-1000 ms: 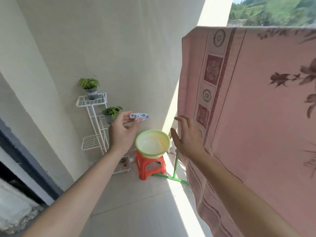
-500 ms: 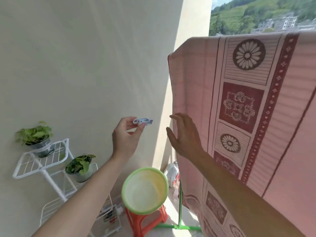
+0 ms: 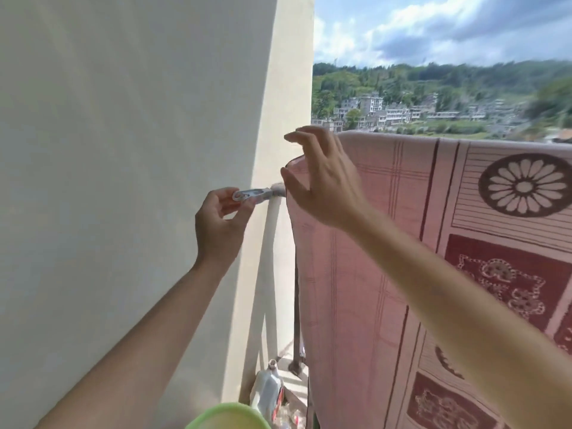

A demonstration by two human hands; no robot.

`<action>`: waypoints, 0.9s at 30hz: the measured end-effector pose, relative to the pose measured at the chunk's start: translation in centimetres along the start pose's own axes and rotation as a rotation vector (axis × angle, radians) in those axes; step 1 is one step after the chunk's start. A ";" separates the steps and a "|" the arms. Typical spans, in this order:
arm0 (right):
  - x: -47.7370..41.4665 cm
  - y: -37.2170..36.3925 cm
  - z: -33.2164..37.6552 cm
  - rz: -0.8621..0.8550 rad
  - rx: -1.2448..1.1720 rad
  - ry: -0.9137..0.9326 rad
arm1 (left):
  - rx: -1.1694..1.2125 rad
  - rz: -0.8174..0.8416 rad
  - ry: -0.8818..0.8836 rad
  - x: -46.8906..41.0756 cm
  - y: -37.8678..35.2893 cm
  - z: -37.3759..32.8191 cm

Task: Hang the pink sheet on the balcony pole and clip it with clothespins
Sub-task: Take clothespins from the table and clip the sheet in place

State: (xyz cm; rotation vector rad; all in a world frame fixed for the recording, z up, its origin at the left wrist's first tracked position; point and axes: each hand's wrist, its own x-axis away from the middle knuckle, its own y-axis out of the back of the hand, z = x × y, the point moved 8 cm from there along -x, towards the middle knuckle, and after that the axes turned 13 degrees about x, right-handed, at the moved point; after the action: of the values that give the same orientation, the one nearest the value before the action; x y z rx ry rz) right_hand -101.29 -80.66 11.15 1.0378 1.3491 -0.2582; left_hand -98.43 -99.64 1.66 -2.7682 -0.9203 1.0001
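The pink sheet (image 3: pixel 433 243), patterned with dark red borders and flower medallions, hangs over the balcony pole, which it hides along its top edge. Only the pole's bare left end (image 3: pixel 277 191) shows, above a pale upright post. My left hand (image 3: pixel 221 226) pinches a pale blue clothespin (image 3: pixel 252 194) between thumb and fingers, its tip close to the pole end. My right hand (image 3: pixel 322 181) is at the sheet's upper left corner with fingers spread, resting against the cloth without gripping it.
A cream wall (image 3: pixel 123 181) fills the left side. A green basin's rim (image 3: pixel 229 416) shows at the bottom edge. Plastic bottles (image 3: pixel 267 391) stand on the floor by the post. Beyond the sheet are hills and buildings.
Both hands rose to the sheet's top left corner. The view tilted up, so the plant rack and red stool dropped out of sight. The clothespin stayed in my left hand.
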 end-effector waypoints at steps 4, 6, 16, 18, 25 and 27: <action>-4.8 0.5 -1.8 0.199 0.208 0.019 | 0.118 0.144 0.016 -4.6 -2.4 1.5; -6.2 -0.3 -3.4 0.405 0.277 -0.064 | 0.172 0.199 0.023 -6.6 -3.4 2.0; -6.1 -3.4 -6.6 1.086 0.426 -0.468 | 0.393 0.363 0.067 -10.6 -6.1 5.0; -7.7 -4.0 -6.4 0.911 0.373 -0.404 | 0.454 0.356 0.102 -10.9 -6.1 5.4; -9.3 -3.0 -8.0 0.361 0.175 -0.499 | 0.618 0.392 0.335 -11.6 -5.8 7.8; -9.1 -2.7 -8.2 0.350 0.099 -0.559 | 0.683 0.395 0.397 -11.6 -5.7 8.2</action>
State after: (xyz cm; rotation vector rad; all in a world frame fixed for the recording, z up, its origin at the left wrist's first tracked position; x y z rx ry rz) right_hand -111.06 -79.75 18.97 1.1567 0.6458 -0.3243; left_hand -113.37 -102.57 3.14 -2.4228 0.0388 0.5911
